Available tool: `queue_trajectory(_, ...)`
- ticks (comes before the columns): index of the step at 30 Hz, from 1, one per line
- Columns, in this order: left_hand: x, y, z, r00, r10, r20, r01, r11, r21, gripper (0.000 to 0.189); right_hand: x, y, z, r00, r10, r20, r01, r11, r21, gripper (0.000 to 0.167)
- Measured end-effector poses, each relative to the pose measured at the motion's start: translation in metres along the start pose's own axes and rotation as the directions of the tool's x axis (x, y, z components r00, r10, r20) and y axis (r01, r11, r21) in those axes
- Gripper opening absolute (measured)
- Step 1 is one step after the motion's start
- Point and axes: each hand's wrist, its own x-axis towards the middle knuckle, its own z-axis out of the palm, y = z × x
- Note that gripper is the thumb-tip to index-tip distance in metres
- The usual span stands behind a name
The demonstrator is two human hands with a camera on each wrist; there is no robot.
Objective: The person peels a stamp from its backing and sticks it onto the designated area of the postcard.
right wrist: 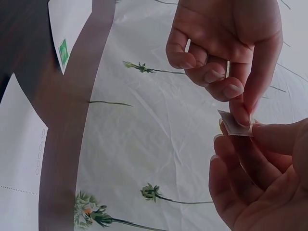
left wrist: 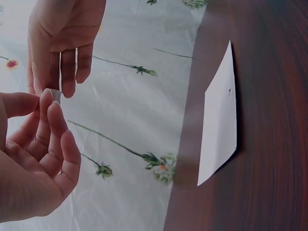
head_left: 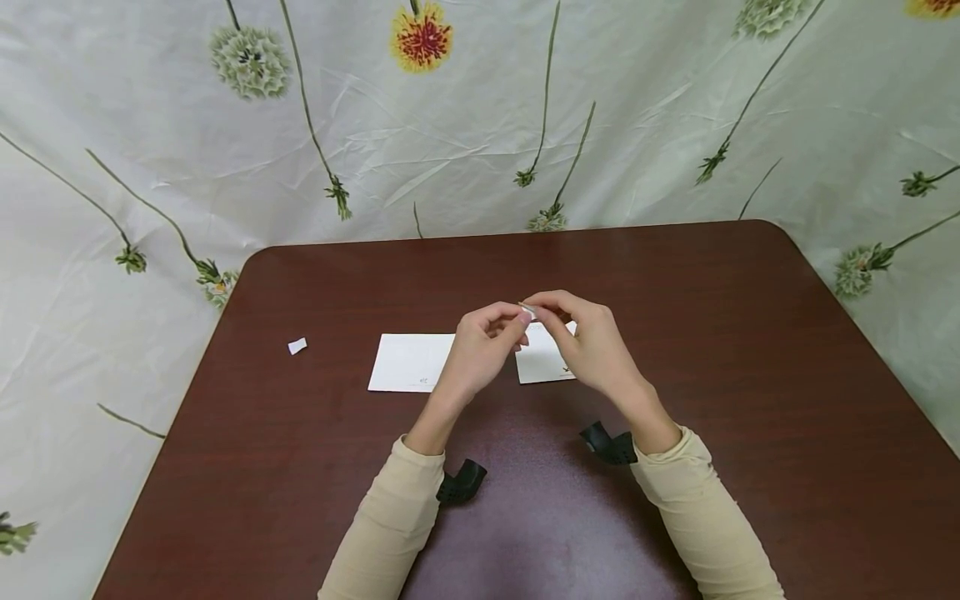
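Note:
A small pale postage stamp (right wrist: pixel 234 126) with toothed edges is held up between both hands, over two white envelopes. My left hand (head_left: pixel 482 348) pinches it between thumb and index finger. From the other side my right hand (head_left: pixel 594 343) pinches it too, thumb and index finger meeting at its edge. Only a sliver of the stamp (left wrist: pixel 56 95) shows past the fingertips in the left wrist view. Below the hands lie the left envelope (head_left: pixel 405 363) and the right envelope (head_left: pixel 542 360), each partly covered by a hand or wrist.
A small white paper piece (head_left: pixel 297 345) lies on the dark red-brown table (head_left: pixel 262 467), to the left of the envelopes. One envelope carries a green stamp (right wrist: pixel 63 49) at its corner. Behind the table hangs a flower-printed white cloth (head_left: pixel 465 150).

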Motion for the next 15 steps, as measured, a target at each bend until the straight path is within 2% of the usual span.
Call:
queue_trajectory(5, 0.0003, -0.001, -0.0002, 1.0, 0.0, 0.009, 0.0, 1.0, 0.0, 0.017, 0.0004, 0.0003, -0.0012, 0.999, 0.033, 0.006, -0.033, 0.998, 0.062, 0.013)
queue_trajectory(15, -0.0001, -0.0007, -0.0004, 0.999, 0.02, 0.029, -0.02, 1.0, 0.0, 0.016, 0.0007, 0.0009, -0.0025, 0.996, 0.09, 0.009, -0.09, 0.99, 0.106, 0.013)
